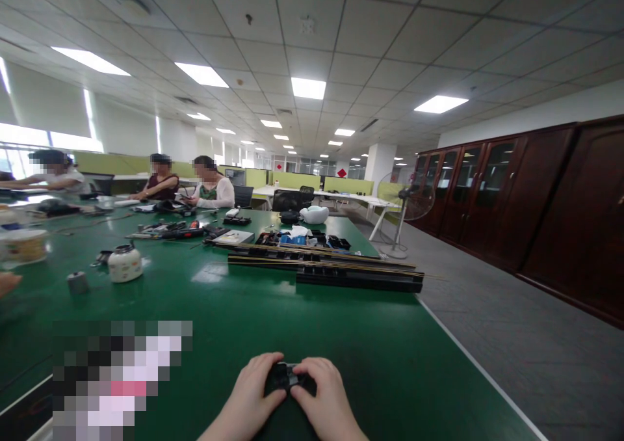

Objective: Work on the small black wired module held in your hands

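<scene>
Low in the middle of the view, a small black part with a grey piece sits between my two hands, just over the green tabletop. My left hand grips its left side, thumb below and fingers above. On the other side, my right hand pinches it near the grey piece with thumb and forefinger. The fingers cover much of the part, so its exact kind cannot be made out.
Long black rails with thin brass-coloured rods lie across the green table. A white jar and a grey cylinder stand left. Tools lie farther back. Several people sit beyond; another person's hand shows at the left edge.
</scene>
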`<action>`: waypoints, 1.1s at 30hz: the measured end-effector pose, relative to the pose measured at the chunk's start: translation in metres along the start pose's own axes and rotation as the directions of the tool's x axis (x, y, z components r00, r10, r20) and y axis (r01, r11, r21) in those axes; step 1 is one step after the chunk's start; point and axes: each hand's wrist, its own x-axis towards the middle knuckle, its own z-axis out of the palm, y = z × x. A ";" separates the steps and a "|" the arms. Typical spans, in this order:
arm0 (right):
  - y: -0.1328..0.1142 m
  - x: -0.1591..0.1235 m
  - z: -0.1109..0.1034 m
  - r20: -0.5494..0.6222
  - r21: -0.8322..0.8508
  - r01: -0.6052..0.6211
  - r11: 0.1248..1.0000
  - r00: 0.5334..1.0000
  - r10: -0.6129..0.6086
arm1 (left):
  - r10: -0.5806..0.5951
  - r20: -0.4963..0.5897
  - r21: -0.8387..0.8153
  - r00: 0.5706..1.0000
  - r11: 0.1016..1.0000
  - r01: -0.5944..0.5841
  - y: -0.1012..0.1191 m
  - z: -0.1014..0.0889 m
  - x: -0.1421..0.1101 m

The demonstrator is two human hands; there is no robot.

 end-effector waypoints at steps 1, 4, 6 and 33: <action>-0.001 0.000 -0.001 -0.003 0.003 0.003 1.000 1.000 -0.003 | 0.005 0.001 0.001 1.000 1.000 -0.005 0.000 0.000 0.000; -0.003 -0.001 -0.002 -0.008 0.007 0.008 1.000 1.000 -0.008 | 0.016 0.012 0.010 1.000 1.000 -0.016 0.004 -0.003 -0.003; -0.003 -0.001 -0.002 -0.008 0.008 0.011 1.000 1.000 -0.011 | 0.018 0.016 0.011 1.000 1.000 -0.019 0.006 -0.005 -0.004; -0.004 -0.002 -0.003 0.007 0.014 -0.034 0.999 0.999 0.033 | 0.027 0.008 -0.019 1.000 0.999 -0.027 0.005 -0.004 -0.001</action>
